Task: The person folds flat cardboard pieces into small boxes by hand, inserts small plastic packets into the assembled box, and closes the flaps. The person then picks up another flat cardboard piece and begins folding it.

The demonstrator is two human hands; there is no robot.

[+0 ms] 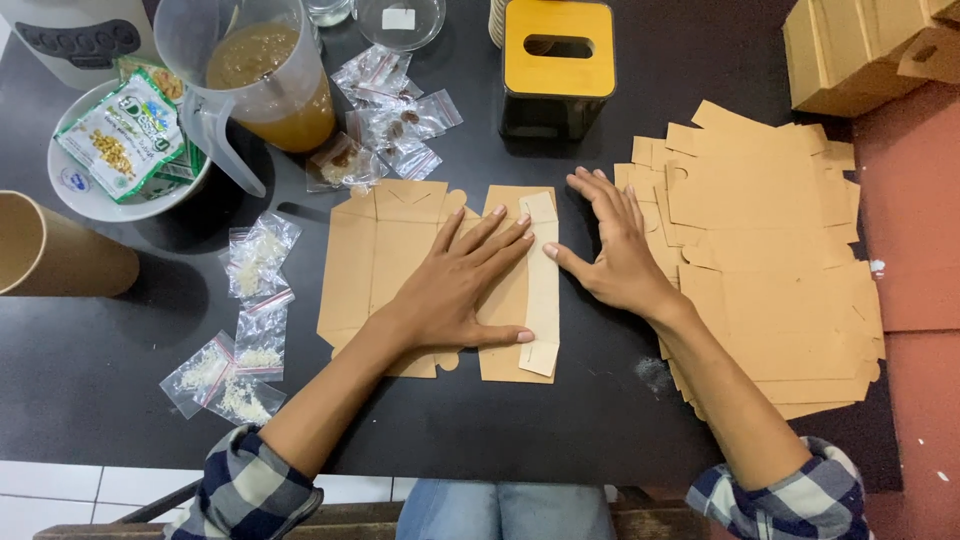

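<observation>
The head view shows the left hand (455,285) lying flat and open on a brown cardboard box blank (385,260) in the middle of the black worktop (120,350). The right hand (615,250), open too, rests beside the blank's folded flap (542,290), touching a stack of flat cardboard blanks (770,260).

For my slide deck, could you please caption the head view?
Left hand presses a flat cardboard box blank on a black table; right hand rests beside a stack of blanks.
</observation>
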